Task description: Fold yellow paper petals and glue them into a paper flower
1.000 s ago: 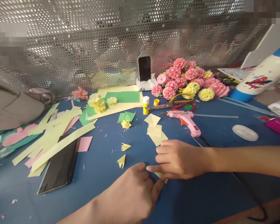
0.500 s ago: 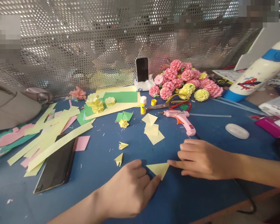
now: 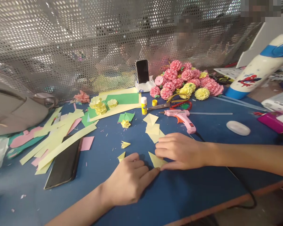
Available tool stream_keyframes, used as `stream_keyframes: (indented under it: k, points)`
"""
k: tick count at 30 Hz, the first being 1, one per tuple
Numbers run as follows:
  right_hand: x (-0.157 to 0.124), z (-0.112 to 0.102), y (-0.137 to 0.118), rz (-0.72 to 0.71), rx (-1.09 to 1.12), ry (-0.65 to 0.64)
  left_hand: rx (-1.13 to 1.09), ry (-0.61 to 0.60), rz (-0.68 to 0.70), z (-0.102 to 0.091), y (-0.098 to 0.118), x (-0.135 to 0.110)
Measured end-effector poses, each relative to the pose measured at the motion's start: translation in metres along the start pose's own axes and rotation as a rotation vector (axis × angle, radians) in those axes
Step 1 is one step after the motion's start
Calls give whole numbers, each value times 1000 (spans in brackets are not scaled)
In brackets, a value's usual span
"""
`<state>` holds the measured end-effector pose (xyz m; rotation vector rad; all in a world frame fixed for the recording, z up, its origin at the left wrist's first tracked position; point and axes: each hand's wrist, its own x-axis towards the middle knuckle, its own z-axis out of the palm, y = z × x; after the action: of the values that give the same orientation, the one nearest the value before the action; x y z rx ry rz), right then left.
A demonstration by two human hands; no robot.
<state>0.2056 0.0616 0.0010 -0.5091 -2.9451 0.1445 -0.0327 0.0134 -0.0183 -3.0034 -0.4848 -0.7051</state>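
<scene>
A folded piece of yellow paper (image 3: 156, 161) lies on the blue table between my hands, its right part hidden. My left hand (image 3: 129, 179) has its fingers curled and presses the paper's lower edge to the table with the outstretched thumb. From the right, my right hand (image 3: 179, 150) lies over the paper, its fingers bent on top and its thumb at the lower edge, close to the left thumb. Left of the paper are two small folded yellow pieces, one pointed piece (image 3: 125, 144) and another piece (image 3: 121, 156) partly behind my left hand. Several yellow paper squares (image 3: 152, 129) lie just beyond.
A pink glue gun (image 3: 182, 117), scissors (image 3: 161, 106) and a glue stick (image 3: 144, 106) lie farther back. Pink and yellow paper flowers (image 3: 176, 81) are heaped behind them. To the left, paper strips (image 3: 68, 147) partly cover a dark phone (image 3: 62, 171). A bottle (image 3: 257, 69) stands at right.
My right hand has moved left onto the paper, covering its right part. The paper has turned, and my left thumb now meets its lower edge near the right thumb. The view has shifted slightly.
</scene>
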Motion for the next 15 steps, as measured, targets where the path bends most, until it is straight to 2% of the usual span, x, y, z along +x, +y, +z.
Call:
stream_keyframes:
  k: [6,9,12,13,15]
  points:
    - [1,-10,-3,288,334,-95,-29,-25,-68,-3,-2,0]
    - [-1,-16,-7,455,652,-174,-81,-35,-112,-8,-2,2]
    - [-5,-23,-11,537,951,-299,-148,-53,-133,-13,-2,4]
    - [-6,-24,-12,541,966,-326,-164,-58,-133,-14,-2,5]
    - [-9,-26,-15,523,810,-313,-180,-75,-123,-14,-3,6]
